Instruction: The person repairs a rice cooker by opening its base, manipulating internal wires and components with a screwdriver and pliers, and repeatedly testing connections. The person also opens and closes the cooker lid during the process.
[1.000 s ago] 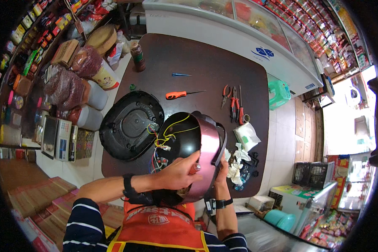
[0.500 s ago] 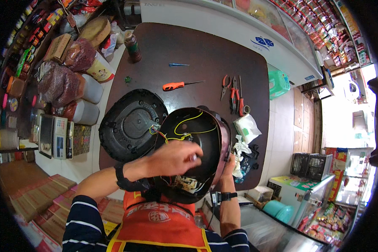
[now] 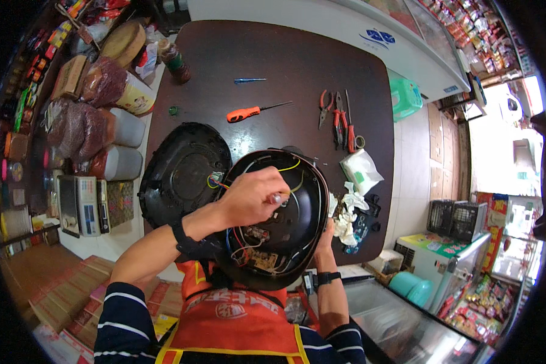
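Note:
An opened rice cooker body point(image 3: 306, 242) sits at the table's near edge, its hollow underside facing up. Inside it show coloured wires, a yellow lead and a circuit board point(image 3: 265, 261). Over the opening is my left hand point(image 3: 255, 197), fingers closed around a small, round-ended object that I cannot make out; its lower part is hidden. My right hand point(image 3: 326, 235) grips the body's outer right rim. The black base cover point(image 3: 185, 176) lies to the left, joined to the body by wires with a white connector.
Farther back lie an orange-handled screwdriver point(image 3: 244, 114), a small blue screwdriver point(image 3: 249, 80), pliers point(image 3: 326, 109) and red-handled cutters point(image 3: 340, 121). A bottle point(image 3: 175, 62) stands at the far left. Crumpled tissue point(image 3: 346, 221) and a white packet point(image 3: 361, 171) lie at the right.
The cooker body has tipped so its opening faces up more, showing more of the board and wires. My left hand has risen slightly over it; my right hand still holds the rim.

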`<move>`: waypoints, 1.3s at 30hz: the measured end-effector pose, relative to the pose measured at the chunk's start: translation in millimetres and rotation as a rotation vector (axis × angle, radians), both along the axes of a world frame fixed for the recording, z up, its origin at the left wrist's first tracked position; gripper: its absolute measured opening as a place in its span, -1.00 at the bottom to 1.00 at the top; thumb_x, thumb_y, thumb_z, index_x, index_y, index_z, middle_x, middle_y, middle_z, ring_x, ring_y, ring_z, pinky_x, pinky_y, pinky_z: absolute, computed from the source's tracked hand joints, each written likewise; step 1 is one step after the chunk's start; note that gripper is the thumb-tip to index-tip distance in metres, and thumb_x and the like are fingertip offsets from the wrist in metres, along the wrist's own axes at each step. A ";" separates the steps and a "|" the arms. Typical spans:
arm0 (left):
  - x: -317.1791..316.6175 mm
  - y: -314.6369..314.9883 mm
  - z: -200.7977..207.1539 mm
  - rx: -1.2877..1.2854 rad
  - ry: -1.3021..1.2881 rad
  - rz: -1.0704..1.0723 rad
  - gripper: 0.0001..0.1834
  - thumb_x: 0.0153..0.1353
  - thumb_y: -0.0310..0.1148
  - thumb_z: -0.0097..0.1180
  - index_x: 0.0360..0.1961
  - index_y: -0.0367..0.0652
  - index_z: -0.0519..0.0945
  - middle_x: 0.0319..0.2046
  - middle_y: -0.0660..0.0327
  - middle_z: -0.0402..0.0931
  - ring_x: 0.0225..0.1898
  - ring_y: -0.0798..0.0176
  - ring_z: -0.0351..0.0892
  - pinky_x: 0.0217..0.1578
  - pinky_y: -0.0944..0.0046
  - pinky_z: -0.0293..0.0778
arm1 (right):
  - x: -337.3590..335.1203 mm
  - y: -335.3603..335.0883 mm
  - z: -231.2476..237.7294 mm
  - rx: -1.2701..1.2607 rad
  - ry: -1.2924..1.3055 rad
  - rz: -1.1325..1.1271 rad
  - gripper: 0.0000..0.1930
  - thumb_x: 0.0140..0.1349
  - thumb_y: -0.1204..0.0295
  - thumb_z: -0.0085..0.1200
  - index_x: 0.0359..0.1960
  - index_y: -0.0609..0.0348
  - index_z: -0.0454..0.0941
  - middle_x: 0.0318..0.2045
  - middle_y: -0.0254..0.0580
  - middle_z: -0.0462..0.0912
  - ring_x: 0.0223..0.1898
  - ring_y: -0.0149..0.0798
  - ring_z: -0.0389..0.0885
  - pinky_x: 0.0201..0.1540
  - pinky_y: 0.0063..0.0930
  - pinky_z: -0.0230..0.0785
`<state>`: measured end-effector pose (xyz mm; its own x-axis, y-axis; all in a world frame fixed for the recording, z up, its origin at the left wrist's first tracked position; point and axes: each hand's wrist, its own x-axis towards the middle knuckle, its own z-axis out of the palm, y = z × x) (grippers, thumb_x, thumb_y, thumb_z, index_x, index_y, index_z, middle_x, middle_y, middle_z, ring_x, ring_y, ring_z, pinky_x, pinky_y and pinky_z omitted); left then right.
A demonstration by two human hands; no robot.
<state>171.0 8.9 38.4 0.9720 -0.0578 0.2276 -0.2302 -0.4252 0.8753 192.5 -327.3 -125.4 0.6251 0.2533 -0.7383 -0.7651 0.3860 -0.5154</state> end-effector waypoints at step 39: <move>-166.5 -83.9 -36.6 0.449 0.495 -0.524 -0.62 0.30 -0.36 0.30 0.13 -0.18 0.62 0.01 -0.07 0.71 -0.04 -0.32 0.78 -0.12 -0.27 0.70 | -18.4 6.4 -25.8 -0.043 -0.079 -0.066 -0.35 0.69 -0.09 -0.28 0.28 0.21 0.66 0.14 -0.02 0.79 0.08 0.00 0.78 0.25 -0.01 0.67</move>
<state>4.5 -75.0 1.8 0.7755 -0.5119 -0.3694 -0.1293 -0.7016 0.7007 174.1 -320.9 -151.2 0.6964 0.1783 -0.6952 -0.6947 0.4105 -0.5906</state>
